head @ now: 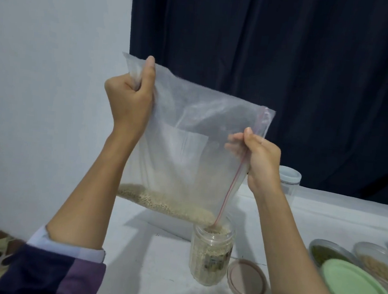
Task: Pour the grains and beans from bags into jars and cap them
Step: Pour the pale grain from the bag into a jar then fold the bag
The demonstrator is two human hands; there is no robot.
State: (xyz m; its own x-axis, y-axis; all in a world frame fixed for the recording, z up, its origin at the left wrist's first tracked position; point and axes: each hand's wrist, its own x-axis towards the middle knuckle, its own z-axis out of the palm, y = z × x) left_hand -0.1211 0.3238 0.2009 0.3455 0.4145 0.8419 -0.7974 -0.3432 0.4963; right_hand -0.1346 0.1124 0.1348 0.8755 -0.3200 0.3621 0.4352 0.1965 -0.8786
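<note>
— Two hands are up on the bag (189,132), is that right?

— Yes, well apart from each other. The left hand (129,99) is clenched around the upper corner of the clear plastic bag, bunching it. The right hand (261,161) pinches the edge with the red zip strip, thumb on the near side and fingers showing through the plastic.

— Where are the grains?

— Pale grains (167,203) lie along the low edge of the bag, which slopes down to the right. Its lowest corner sits right at the mouth of an open glass jar (211,254) standing upright on the white surface (154,272). The jar looks nearly full of the same pale grain.

— And its lid?

— One beige lid (247,279) lies flat just to the right of the jar (I cannot tell whether they touch).

— Anything else nearby?

— At the right edge, a pale green lid (353,293) sits in front of two open containers, one with green beans (327,252), one with tan grain (376,263). A capped clear jar (289,181) stands behind the right wrist, before a dark curtain (290,49).
</note>
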